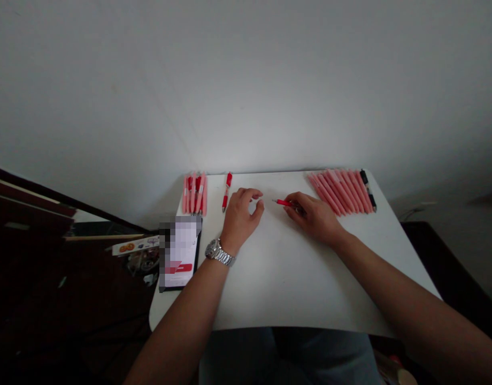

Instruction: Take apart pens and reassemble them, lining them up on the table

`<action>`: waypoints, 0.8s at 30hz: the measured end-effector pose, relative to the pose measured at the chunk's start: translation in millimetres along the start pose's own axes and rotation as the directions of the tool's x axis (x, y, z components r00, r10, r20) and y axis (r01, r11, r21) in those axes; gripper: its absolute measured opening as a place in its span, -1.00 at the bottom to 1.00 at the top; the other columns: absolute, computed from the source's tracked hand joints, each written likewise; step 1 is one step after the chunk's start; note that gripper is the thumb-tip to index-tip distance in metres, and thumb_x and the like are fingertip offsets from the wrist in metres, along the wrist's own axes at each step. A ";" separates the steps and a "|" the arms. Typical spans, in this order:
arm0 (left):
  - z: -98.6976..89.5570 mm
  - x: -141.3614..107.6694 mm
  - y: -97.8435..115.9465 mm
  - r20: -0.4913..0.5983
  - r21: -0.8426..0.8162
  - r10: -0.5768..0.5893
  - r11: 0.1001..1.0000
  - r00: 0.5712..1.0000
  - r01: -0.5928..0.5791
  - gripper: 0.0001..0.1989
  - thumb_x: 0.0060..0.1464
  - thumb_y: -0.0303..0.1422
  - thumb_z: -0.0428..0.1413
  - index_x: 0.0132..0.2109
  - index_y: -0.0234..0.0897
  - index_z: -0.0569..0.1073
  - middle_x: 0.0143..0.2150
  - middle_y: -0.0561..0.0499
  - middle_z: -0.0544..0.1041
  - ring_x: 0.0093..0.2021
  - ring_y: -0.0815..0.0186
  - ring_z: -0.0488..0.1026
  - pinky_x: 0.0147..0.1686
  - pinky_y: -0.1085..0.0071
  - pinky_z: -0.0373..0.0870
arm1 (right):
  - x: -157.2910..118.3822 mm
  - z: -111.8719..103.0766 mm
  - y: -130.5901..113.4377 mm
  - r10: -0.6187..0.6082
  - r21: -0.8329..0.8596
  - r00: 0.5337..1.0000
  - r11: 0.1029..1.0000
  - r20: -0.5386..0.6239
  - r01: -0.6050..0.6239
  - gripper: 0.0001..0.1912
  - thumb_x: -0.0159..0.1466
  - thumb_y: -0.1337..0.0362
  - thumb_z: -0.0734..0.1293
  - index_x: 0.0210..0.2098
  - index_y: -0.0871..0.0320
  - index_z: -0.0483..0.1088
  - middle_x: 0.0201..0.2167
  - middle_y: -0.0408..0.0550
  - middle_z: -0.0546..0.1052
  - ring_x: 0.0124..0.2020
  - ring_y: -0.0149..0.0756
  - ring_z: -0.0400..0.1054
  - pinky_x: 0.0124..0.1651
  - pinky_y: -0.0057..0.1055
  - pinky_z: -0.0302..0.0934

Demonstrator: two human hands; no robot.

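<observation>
Between the fingers of my right hand (312,215) is a red pen (283,202), its tip pointing left. My left hand (243,215) hovers over the middle of the white table, thumb and fingers curved apart with nothing seen between them. Just left of that hand lies a red and clear pen (227,191). Farther left, a group of pink and red pens (194,193) lies side by side. Right of my right hand, a row of pink pens (342,191) ends with a black pen (368,189) at the table's right edge.
A tablet-like device (181,254) with a lit screen lies at the left edge of the white table (294,289). Behind the table rises a pale wall (246,85). A printed strip (136,246) and assorted clutter sit beyond the left edge.
</observation>
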State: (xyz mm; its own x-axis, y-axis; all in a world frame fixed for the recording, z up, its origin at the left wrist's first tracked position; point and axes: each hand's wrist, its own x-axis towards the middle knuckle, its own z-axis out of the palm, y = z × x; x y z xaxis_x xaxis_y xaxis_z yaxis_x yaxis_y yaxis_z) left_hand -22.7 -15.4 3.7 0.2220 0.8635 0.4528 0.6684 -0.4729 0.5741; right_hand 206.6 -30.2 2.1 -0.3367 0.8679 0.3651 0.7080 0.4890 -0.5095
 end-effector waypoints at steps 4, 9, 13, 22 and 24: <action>-2.2 0.6 4.1 -0.010 -0.066 0.044 0.997 0.999 -0.045 -0.84 0.29 -0.41 0.08 0.00 -0.19 0.45 -0.07 -0.03 0.53 -0.06 0.25 0.46 0.00 0.25 0.42 | -0.1 0.8 1.4 -0.006 0.004 1.000 1.000 0.000 0.006 -0.82 0.40 0.19 0.28 -0.07 0.12 0.39 -0.33 -0.03 0.58 -0.43 -0.32 0.41 -0.36 -0.43 0.19; -3.7 0.1 9.2 0.031 -0.101 0.111 0.989 0.993 -0.107 -0.85 0.30 -0.35 0.10 -0.01 -0.20 0.46 -0.07 -0.02 0.53 -0.07 0.25 0.44 0.00 0.26 0.42 | -0.1 1.5 2.4 -0.025 0.008 1.000 1.000 -0.004 0.025 -0.83 0.40 0.19 0.29 -0.08 0.12 0.39 -0.33 -0.04 0.57 -0.42 -0.32 0.41 -0.37 -0.44 0.19; -4.0 0.4 10.3 0.039 -0.115 0.133 0.985 0.990 -0.128 -0.87 0.30 -0.34 0.12 -0.03 -0.21 0.46 -0.09 -0.02 0.53 -0.09 0.25 0.44 -0.01 0.25 0.42 | 0.2 0.5 0.5 -0.027 0.003 1.000 1.000 0.004 0.027 -0.83 0.40 0.19 0.29 -0.08 0.12 0.39 -0.32 -0.04 0.58 -0.41 -0.31 0.43 -0.36 -0.43 0.20; -2.2 1.2 9.1 0.059 -0.099 0.138 0.986 0.989 -0.131 -0.94 0.30 -0.40 0.11 -0.09 -0.20 0.45 -0.13 0.00 0.52 -0.10 0.25 0.43 -0.02 0.26 0.40 | -0.1 0.5 -0.9 -0.045 0.005 0.999 0.999 0.010 0.045 -0.78 0.41 0.16 0.28 -0.03 0.12 0.39 -0.29 -0.02 0.59 -0.39 -0.30 0.45 -0.35 -0.42 0.22; -2.4 0.9 9.5 0.056 -0.103 0.137 0.986 0.989 -0.131 -0.94 0.30 -0.40 0.11 -0.10 -0.20 0.44 -0.14 0.01 0.52 -0.10 0.26 0.43 -0.03 0.26 0.40 | -0.2 0.5 -1.4 -0.043 0.002 0.999 0.999 0.013 0.043 -0.77 0.41 0.15 0.28 -0.03 0.12 0.39 -0.29 -0.02 0.59 -0.40 -0.30 0.45 -0.35 -0.42 0.22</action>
State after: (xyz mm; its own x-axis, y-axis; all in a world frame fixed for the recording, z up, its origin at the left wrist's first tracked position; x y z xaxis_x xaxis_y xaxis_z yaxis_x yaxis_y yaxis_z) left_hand -17.9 -19.5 11.2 0.3512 0.7988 0.4885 0.5569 -0.5976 0.5769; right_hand 205.4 -31.0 2.3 -0.3752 0.8472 0.3761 0.6919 0.5260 -0.4946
